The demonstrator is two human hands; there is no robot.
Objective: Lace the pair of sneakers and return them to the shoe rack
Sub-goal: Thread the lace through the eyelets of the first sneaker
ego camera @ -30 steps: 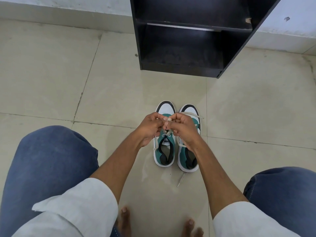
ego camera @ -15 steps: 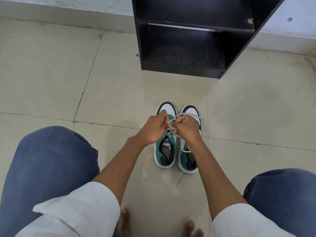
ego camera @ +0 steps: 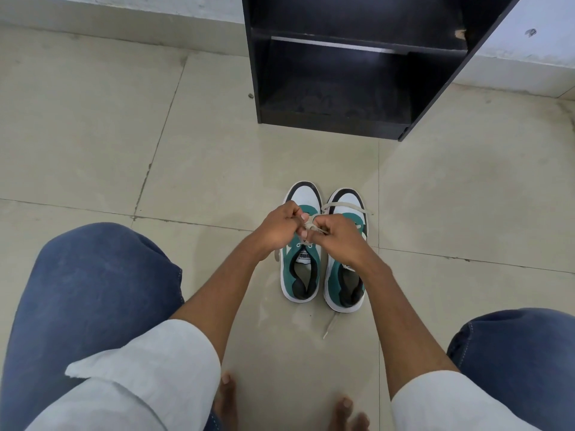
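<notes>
Both hands point(ego camera: 311, 233) seemingly pinching lace point(ego camera: 309, 226), sneakers point(ego camera: 322, 275)

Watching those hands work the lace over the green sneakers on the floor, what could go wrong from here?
Both the left hand and right hand pinch the lace over the left sneaker; a slip could loosen it. The right sneaker has a loose lace end trailing on the floor, which may snag or get stepped on when the pair goes to the shoe rack.
</notes>
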